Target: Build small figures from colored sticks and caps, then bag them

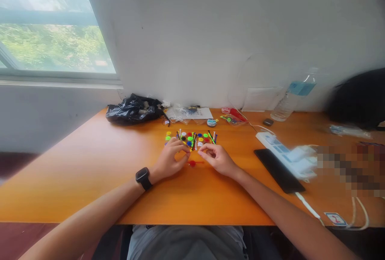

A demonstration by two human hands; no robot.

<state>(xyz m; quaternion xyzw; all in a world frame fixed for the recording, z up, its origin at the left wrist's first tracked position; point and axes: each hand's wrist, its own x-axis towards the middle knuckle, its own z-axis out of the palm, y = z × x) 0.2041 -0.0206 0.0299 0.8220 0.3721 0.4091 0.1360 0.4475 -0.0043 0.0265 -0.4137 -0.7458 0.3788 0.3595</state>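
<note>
My left hand [170, 159], with a black watch [143, 178] on its wrist, is closed in a pinch of thumb and forefinger. Close to its right, the fingertips of my right hand [219, 159] are likewise brought together. Whatever either pinch holds is too small to make out. Just beyond both hands lie several coloured discs [183, 139] in yellow, green, blue, white, red and black, grouped with thin plastic sticks [211, 137]. Nearer to me, below the fingertips, a red disc [192, 163] rests on the table with a thin red stick beside or under it.
The wooden table [99, 179] meets a wall at the back. A black plastic bag [134, 109], white paper [206, 112], a small round tin [211, 122] and a water bottle [288, 101] stand there. At right are a phone [279, 171] and a power strip [275, 143] with cables.
</note>
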